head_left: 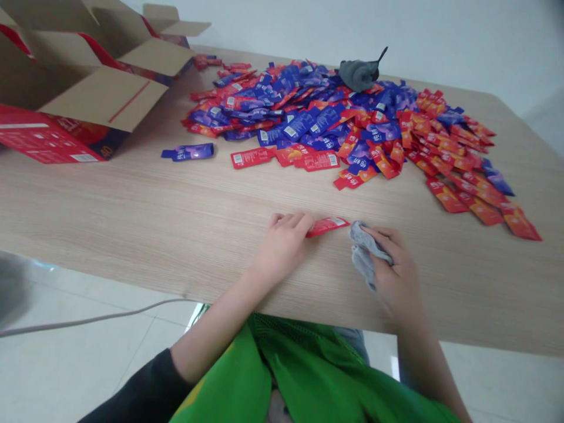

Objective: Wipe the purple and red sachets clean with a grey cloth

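Note:
Near the table's front edge, my left hand (284, 244) is closed around one end of a red sachet (329, 224), whose printed other end points right. My right hand (394, 264) grips a crumpled grey cloth (365, 252), just to the right of the sachet's free end and apart from it. Beyond both hands spreads a large heap of red and blue sachets (304, 120). One blue sachet (189, 152) lies by itself to the left of the heap.
Open cardboard boxes (106, 94) with red and blue printed sides stand at the back left, flaps folded outward. A dark grey cloth bundle (359, 73) rests on top of the heap. A cable (101, 318) runs below the table's front edge at left.

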`<state>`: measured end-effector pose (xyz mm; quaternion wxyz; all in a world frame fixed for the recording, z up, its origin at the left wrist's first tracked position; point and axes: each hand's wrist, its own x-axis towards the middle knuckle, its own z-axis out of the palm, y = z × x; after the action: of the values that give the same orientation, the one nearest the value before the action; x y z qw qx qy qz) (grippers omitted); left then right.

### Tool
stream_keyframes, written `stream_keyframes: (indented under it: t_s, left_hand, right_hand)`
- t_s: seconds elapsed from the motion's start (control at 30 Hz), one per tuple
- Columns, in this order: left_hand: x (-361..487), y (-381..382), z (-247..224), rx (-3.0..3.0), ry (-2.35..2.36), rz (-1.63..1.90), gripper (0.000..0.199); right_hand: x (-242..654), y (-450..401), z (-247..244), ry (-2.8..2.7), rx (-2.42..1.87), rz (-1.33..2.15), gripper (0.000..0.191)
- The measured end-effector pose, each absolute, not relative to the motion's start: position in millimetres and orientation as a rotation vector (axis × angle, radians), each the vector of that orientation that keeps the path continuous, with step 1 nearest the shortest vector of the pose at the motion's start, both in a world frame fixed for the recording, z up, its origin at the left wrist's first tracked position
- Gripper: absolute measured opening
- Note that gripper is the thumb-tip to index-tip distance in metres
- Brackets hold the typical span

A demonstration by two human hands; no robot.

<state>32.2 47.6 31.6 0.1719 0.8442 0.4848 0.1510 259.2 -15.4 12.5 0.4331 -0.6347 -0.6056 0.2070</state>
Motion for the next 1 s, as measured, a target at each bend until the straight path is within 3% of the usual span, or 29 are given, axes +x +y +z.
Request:
stream_keyframes:
  t_s: [0.17,0.43,0.67,1.0]
  left_hand:
    - [10.1,29.3,29.2,2.606,1.224,0.364,0.035]
    - [3.8,-23.0,16.3,2.619,1.508,0.405,0.046]
    - [2.8,-34.3,-1.7,2.573,1.561,0.362,0.037]
    - [2.8,-35.2,0.4,2.457,1.576,0.393,0.052]
  right_hand:
    - [265.2,-15.2,8.7,-1.541,-1.602,0.537,0.034]
    - [232.5,11.8,26.3,-1.828,-1.538,0.289,0.045]
    - [157.1,21.2,12.9,-2.517,-1.479,0.154,0.054]
    - [225.2,29.9,2.6,-2.214,-1.903,0.022,0.050]
